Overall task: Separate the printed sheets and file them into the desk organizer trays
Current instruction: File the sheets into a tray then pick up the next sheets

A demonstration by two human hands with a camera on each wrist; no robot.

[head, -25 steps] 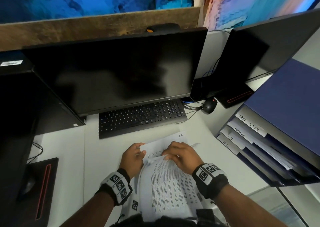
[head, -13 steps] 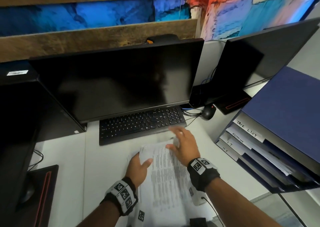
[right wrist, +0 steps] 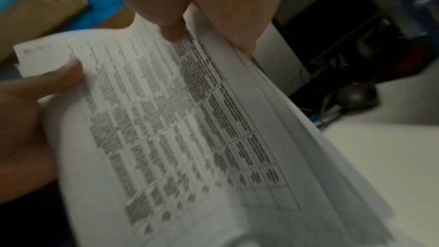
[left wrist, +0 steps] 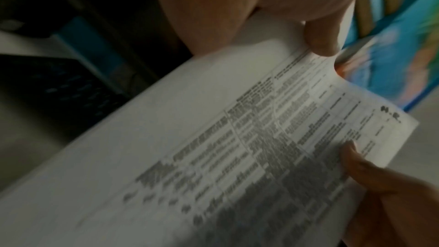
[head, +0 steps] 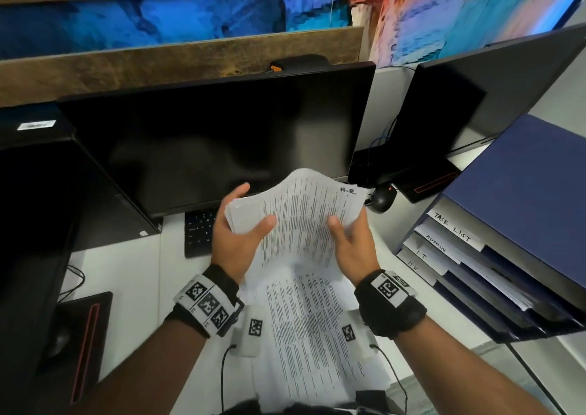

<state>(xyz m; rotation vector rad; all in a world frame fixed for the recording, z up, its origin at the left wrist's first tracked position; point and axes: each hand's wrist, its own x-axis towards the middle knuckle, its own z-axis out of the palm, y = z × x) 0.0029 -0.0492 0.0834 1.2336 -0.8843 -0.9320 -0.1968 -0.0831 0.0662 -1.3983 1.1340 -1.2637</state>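
Both forearms are showing bare, with no sleeves. The left hand [head: 236,243] is wearing a black wrist strap [head: 206,303] carrying a white band printed with three square black-and-white coded markers. The right hand [head: 352,246] is wearing a matching black strap [head: 391,303] with one coded marker facing up. A small pale module bearing a coded marker is hanging under each wrist, and a thin black cable [head: 223,379] is trailing from each module.
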